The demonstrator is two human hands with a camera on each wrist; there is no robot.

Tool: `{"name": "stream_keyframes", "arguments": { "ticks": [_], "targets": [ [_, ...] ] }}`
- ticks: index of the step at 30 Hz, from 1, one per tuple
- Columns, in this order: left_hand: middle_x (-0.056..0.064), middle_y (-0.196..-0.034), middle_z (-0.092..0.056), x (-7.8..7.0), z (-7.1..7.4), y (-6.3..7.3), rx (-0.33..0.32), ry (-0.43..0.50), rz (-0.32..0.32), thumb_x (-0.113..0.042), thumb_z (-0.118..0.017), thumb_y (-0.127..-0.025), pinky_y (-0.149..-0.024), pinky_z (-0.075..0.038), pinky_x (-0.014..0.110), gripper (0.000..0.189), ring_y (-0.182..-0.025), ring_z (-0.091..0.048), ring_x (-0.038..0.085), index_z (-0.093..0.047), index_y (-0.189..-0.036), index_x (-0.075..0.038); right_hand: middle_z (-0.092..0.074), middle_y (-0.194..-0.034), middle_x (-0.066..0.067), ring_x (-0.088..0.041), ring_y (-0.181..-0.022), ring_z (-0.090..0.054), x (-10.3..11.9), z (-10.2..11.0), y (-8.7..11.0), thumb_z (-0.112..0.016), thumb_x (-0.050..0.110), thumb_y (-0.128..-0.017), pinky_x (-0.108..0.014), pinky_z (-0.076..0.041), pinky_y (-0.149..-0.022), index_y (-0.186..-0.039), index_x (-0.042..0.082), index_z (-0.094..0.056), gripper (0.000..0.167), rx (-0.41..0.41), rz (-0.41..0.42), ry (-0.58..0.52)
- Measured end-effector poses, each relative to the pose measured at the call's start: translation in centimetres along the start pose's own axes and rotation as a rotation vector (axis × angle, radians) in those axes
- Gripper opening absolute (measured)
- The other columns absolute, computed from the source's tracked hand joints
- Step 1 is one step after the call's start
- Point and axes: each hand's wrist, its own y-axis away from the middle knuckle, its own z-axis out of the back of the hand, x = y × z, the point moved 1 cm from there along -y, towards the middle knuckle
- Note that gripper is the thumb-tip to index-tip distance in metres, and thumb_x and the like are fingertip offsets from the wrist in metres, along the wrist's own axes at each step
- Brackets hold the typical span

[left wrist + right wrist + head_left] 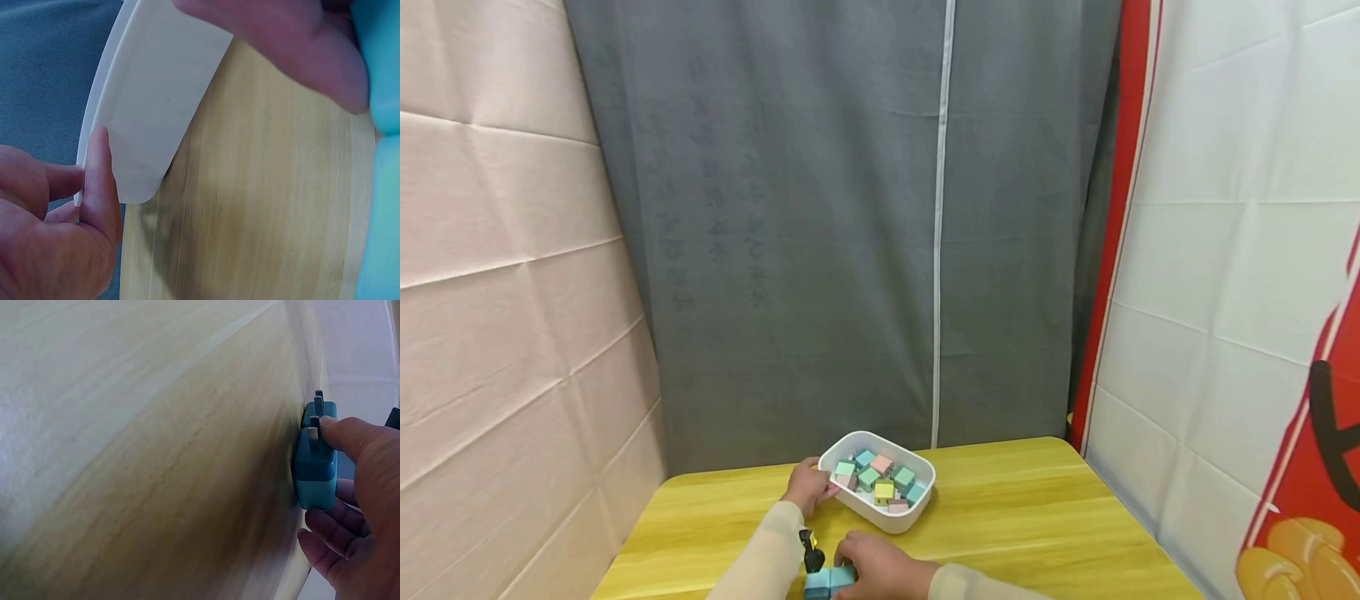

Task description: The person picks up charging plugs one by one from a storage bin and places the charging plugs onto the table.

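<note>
My left hand [807, 487] pinches the left rim of a white plastic bin [891, 522]; the left wrist view shows its thumb and fingers on either side of the rim [94, 119]. Inside the bin lie several two-tone charger plugs in green, pink, blue and yellow. Near the front of the table, my right hand [886, 571] grips a blue charger plug [315, 467], thumb by its metal prongs and fingers along the opposite side. A second blue charger plug [817, 581] stands right beside it, in line with the first.
The yellow wood-grain table [1000, 508] has rounded back corners. A grey curtain [812, 250] hangs behind it, with pale cloth [527, 333] at the left and a white and red printed sheet [1210, 292] at the right. A black wrist device [812, 552] is by the left sleeve.
</note>
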Motion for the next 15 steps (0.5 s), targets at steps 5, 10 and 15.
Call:
{"name": "stream_keyframes", "arguments": {
  "ticks": [5,10,15],
  "targets": [
    [0.029,-0.116,-0.064,0.14,-0.03,0.01,0.004,0.003,-0.007,0.002,-0.056,-0.110,-0.080,-0.068,0.033,0.055,-0.075,-0.073,0.017,-0.038,-0.161,0.011,-0.055,-0.091,0.018,0.001,-0.080,-0.052,-0.01,-0.14,0.09,-0.089,0.039,-0.096,-0.017,-0.050,-0.074,-0.105,0.024,-0.074,0.024,-0.005,0.002,0.004],
    [0.029,-0.115,-0.065,0.09,-0.12,0.13,-0.002,-0.001,-0.007,0.002,-0.057,-0.110,-0.080,-0.068,0.033,0.055,-0.074,-0.073,0.016,-0.039,-0.160,0.011,-0.055,-0.093,0.017,0.000,-0.081,-0.053,-0.14,-0.36,0.12,-0.089,0.038,-0.097,-0.019,-0.051,-0.075,-0.106,0.025,-0.073,0.023,0.002,-0.030,-0.021],
    [0.030,-0.115,-0.065,-0.16,-0.09,0.51,-0.006,-0.002,-0.003,0.002,-0.057,-0.109,-0.082,-0.068,0.035,0.055,-0.074,-0.074,0.018,-0.038,-0.161,0.011,-0.056,-0.096,0.018,0.001,-0.083,-0.053,-0.50,-0.63,0.10,-0.088,0.039,-0.098,-0.019,-0.053,-0.077,-0.113,0.023,-0.072,0.027,-0.006,-0.024,-0.010]
  ]
}}
